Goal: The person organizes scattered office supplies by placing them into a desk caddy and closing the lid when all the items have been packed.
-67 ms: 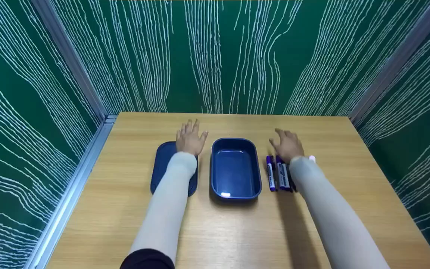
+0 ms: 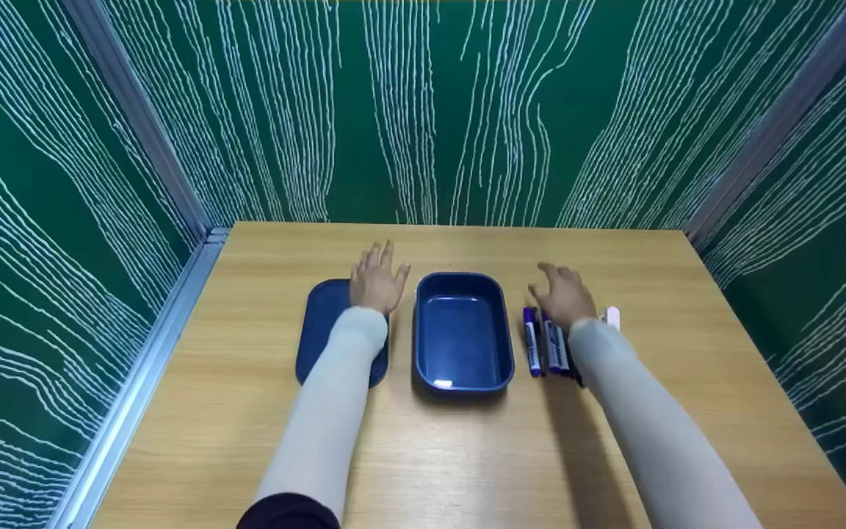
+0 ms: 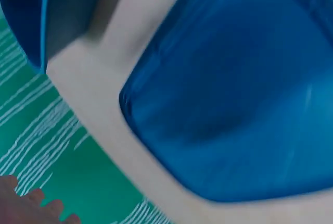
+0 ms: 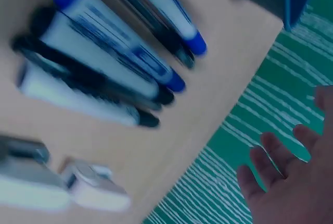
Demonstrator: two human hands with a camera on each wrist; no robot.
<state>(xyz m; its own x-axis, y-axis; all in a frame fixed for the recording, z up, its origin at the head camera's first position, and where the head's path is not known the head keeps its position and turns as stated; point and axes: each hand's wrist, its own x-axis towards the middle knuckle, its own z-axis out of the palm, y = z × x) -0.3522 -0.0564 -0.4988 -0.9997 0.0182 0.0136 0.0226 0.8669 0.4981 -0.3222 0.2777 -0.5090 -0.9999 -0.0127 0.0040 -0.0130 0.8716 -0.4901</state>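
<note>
My left hand [image 2: 379, 285] is held with fingers spread over the far right corner of a flat dark blue lid [image 2: 320, 330]. Its fingertips show at the lower corner of the left wrist view, holding nothing. Right of the lid stands a deep blue rectangular box [image 2: 465, 342]. My right hand [image 2: 566, 297] hovers palm down, fingers loosely bent, above the far end of a row of markers [image 2: 533, 342] and pens. Blue and black ends show on the markers [image 4: 125, 41] in the right wrist view; a slim dark pen [image 4: 151, 21] lies among them.
Beside the markers lie white objects with grey parts [image 4: 99, 185], blurred in the right wrist view; one white end [image 2: 612, 317] shows past my right wrist. Green walls [image 2: 452, 110] with white wavy lines enclose the wooden table [image 2: 438, 463] at the back and sides.
Both hands have shifted slightly back toward my body, and more of the white object beside the right wrist shows. The box, lid and markers stay in place.
</note>
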